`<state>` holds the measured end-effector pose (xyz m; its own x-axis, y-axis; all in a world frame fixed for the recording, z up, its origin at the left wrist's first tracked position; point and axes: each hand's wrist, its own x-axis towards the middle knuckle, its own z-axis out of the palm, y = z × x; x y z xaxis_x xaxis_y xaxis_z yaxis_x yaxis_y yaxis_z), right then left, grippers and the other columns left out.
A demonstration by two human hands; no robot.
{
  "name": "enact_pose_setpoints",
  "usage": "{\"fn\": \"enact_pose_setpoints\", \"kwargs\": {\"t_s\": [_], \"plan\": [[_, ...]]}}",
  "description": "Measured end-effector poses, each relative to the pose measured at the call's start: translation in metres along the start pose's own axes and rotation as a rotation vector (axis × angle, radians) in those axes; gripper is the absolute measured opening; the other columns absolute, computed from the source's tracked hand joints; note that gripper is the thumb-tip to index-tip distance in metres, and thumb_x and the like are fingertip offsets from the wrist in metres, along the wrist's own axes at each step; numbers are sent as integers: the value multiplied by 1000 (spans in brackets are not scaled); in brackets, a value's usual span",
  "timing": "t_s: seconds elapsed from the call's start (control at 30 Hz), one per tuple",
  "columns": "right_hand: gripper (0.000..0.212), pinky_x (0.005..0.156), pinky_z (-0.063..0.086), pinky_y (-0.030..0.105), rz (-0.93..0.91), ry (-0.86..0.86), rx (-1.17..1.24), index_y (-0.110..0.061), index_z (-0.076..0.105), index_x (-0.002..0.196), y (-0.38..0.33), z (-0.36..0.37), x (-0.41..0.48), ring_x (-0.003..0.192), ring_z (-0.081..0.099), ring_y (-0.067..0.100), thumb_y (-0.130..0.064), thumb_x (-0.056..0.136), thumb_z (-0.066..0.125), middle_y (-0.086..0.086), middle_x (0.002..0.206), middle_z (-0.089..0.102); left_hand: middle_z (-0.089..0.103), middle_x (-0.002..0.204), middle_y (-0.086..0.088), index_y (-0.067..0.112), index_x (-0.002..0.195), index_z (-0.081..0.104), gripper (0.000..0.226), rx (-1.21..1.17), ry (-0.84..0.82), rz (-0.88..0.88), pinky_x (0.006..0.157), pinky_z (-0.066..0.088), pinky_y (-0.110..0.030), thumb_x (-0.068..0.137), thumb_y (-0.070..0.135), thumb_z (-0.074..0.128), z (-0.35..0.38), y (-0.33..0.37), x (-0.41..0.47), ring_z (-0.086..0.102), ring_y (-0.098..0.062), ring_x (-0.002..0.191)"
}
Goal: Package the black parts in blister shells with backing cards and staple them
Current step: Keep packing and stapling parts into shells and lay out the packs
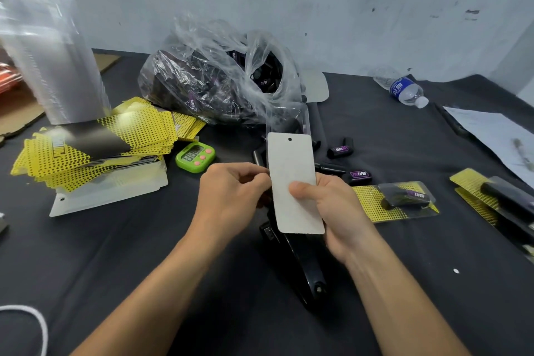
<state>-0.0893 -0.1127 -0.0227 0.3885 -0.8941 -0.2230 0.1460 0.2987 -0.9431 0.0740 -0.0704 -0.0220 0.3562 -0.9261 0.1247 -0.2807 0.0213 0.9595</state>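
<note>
Backing card (pixel 291 170), blank grey side up, hang hole at 12 o'clock, is being held above the table centre. Right hand (pixel 338 211) is gripping its lower right edge, thumb pressing on the face. Left hand (pixel 231 199) is pinching the left edge at 9 o'clock. A clear blister shell (pixel 289 120) seems to be riding behind the card, showing past the top; it is too faint to be sure. Black stapler (pixel 300 263) is lying underneath at 6 o'clock, and a finished pack (pixel 396 199) at 3 o'clock. Judgement: card is being squared to shell. Worth getting edges flush and the pinch firm before stapling.
</note>
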Motion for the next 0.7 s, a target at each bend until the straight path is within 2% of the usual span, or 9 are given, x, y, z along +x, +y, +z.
{"fn": "enact_pose_setpoints", "kwargs": {"t_s": [0.13,0.23,0.3,0.4,0.5,0.6,0.67,0.7], "plan": [[18,60,59,30,-56,62,-127,-10,78,105,2,3,1,80,78,21,-3,94,65,7,94,81,75,67,-11,16,69,80,23,-178,-17,-161,54,56,-23,84,2,69,0,-1,2,69,-17,56],[17,65,62,35,-100,95,-214,-14,78,102,2,5,1,83,78,22,-5,94,66,5,93,81,73,65,-14,8,70,78,15,-210,-48,-160,53,54,-21,84,4,76,-2,-2,3,65,-16,53],[13,64,60,33,-107,81,-222,-15,78,100,1,4,1,82,78,21,-9,94,69,4,93,81,72,65,-15,4,70,76,20,-260,-76,-158,50,53,-21,88,10,77,-4,-2,5,62,-16,50],[9,64,59,30,-104,32,-230,-15,78,102,0,3,1,83,78,20,-14,94,73,4,94,81,69,63,-12,8,70,76,23,-323,-105,-180,48,51,-20,93,12,74,-5,-3,6,58,-13,48],[11,66,59,29,-82,-2,-223,-15,78,104,-1,2,0,86,79,21,-16,94,73,4,96,81,68,61,-8,3,83,74,7,-360,-50,-182,46,48,-20,90,4,75,-3,-4,7,55,-11,44],[8,64,59,28,-62,-11,-205,-14,79,99,0,3,-1,83,79,20,-15,94,73,6,95,81,67,59,-10,5,79,70,11,-356,-77,-190,44,47,-19,88,2,76,-5,-5,10,57,-12,43],[10,59,58,27,-35,-34,-138,-12,82,89,-3,2,-2,76,78,21,-13,93,73,10,92,81,71,67,-8,9,81,72,10,-389,-64,-172,51,52,-19,91,6,74,-6,-5,11,64,-13,53],[10,58,58,27,-13,-58,-118,-12,82,85,-6,1,-3,74,77,21,-12,91,75,12,91,80,76,79,-6,10,90,74,5,-427,-49,-159,58,55,-20,93,8,71,-6,-4,11,70,-14,65]]}}
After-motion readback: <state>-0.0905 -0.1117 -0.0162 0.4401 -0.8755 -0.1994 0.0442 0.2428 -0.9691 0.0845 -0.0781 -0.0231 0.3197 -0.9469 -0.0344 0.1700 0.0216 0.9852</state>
